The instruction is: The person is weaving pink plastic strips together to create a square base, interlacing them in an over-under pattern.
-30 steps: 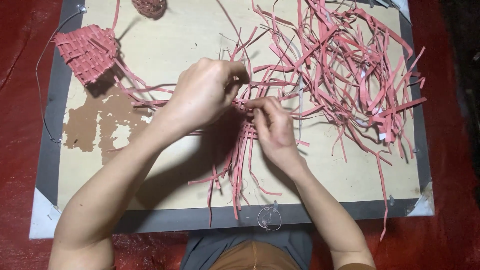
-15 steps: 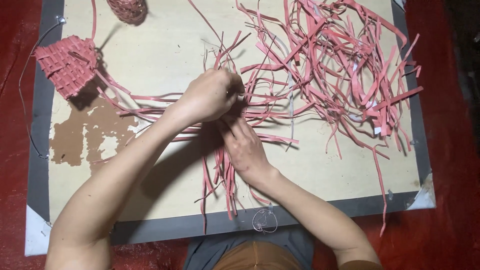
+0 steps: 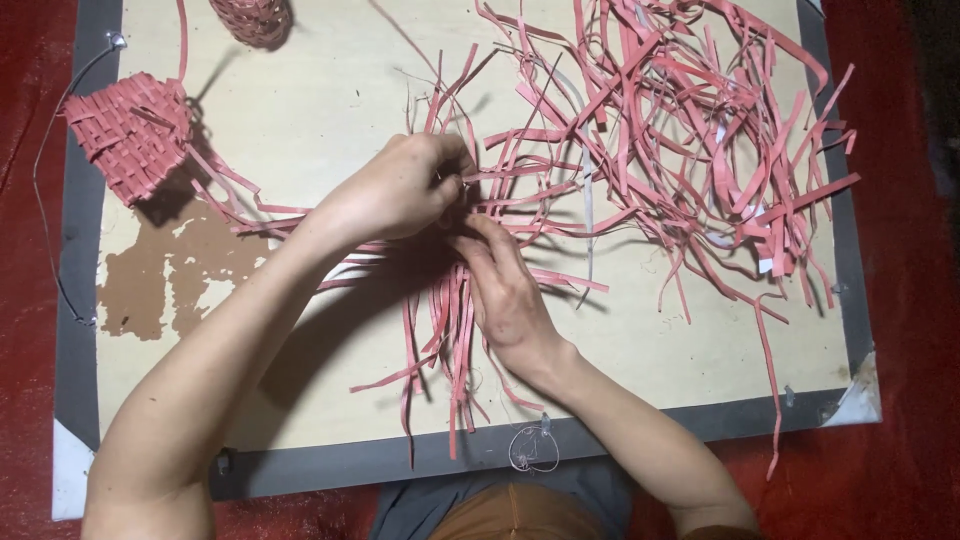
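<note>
Left hand [image 3: 400,190] and right hand [image 3: 505,290] both pinch pink strips [image 3: 450,330]; two woven pieces [image 3: 130,135] nearby

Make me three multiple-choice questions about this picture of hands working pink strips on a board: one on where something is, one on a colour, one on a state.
1. Where does the woven piece lie on the board?
A. far left corner
B. near right corner
C. under the right hand

2. What colour are the loose strips?
A. green
B. pink-red
C. white

3. What are the hands doing?
A. lying flat and apart
B. meeting over a bundle of strips
C. lifted clear off the board

Answers:
1. A: the woven piece sits at the far left, away from both hands.
2. B: the pile at the far right is pink-red, like the bundle.
3. B: the left hand pinches the strips at their crossing, and the right hand lies on them just below, fingers touching the same spot.
</note>
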